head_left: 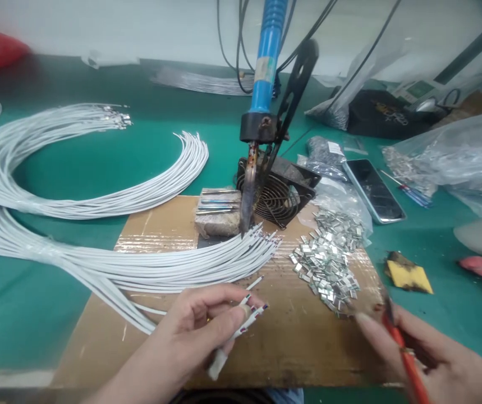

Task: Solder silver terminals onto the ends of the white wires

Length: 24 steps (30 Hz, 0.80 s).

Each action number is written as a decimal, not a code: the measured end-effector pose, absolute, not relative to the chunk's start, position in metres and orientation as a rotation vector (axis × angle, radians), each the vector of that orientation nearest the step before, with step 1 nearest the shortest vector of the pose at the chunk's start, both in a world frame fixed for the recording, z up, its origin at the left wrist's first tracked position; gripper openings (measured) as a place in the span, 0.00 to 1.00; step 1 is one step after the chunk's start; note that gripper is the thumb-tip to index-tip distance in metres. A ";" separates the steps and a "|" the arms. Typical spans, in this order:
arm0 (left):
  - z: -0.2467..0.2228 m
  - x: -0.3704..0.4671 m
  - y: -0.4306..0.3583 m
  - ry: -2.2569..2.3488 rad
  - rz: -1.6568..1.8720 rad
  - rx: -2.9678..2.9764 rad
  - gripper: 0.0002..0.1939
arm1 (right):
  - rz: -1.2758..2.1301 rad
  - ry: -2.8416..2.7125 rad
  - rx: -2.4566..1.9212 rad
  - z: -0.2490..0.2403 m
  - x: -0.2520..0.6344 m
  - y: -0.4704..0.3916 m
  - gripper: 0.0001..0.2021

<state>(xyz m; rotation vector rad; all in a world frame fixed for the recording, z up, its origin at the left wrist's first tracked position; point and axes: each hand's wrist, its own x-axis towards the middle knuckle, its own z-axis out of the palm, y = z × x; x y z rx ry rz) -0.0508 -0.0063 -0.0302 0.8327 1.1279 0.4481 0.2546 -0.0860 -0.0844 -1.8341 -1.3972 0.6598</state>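
Observation:
My left hand (pixel 201 325), fingers closed, pinches several white cables (pixel 251 322); their cut ends with small coloured wire tips stick out past the thumb. A pale flat piece (pixel 217 363) shows below those fingers, its kind unclear. My right hand (pixel 438 350) is wrapped round red-handled pliers (pixel 404 350), whose dark jaws point up and away; the hand is slightly blurred. Beside it lies a heap of small silver metal connectors (pixel 329 258). A thick bundle of white cables (pixel 173 266) stretches in from the left, its ends beneath the soldering iron tip (pixel 247 202).
The blue-handled soldering iron (pixel 268 62) hangs tip-down on a black bracket over the cardboard (pixel 274 353). Behind it are a black fan (pixel 280 196) and a block with solder sticks (pixel 217 210). A phone (pixel 375 191), yellow sponge (pixel 409 276) and plastic bags (pixel 455 151) lie to the right.

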 end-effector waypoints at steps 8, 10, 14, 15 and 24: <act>-0.037 -0.042 -0.015 1.194 0.475 1.059 0.11 | 1.208 -1.385 -1.601 -0.038 0.169 -0.065 0.20; -0.038 -0.041 -0.019 1.235 0.470 1.095 0.12 | 1.306 -1.203 -1.570 -0.035 0.157 -0.064 0.19; -0.038 -0.040 -0.022 1.256 0.425 1.206 0.13 | 1.438 -1.069 -1.561 -0.037 0.136 -0.061 0.18; -0.039 -0.041 -0.022 1.240 0.400 1.261 0.14 | 1.440 -1.067 -1.563 -0.037 0.132 -0.060 0.19; -0.041 -0.043 -0.022 1.341 0.390 1.441 0.18 | 1.196 -1.027 -1.608 -0.058 0.171 -0.057 0.24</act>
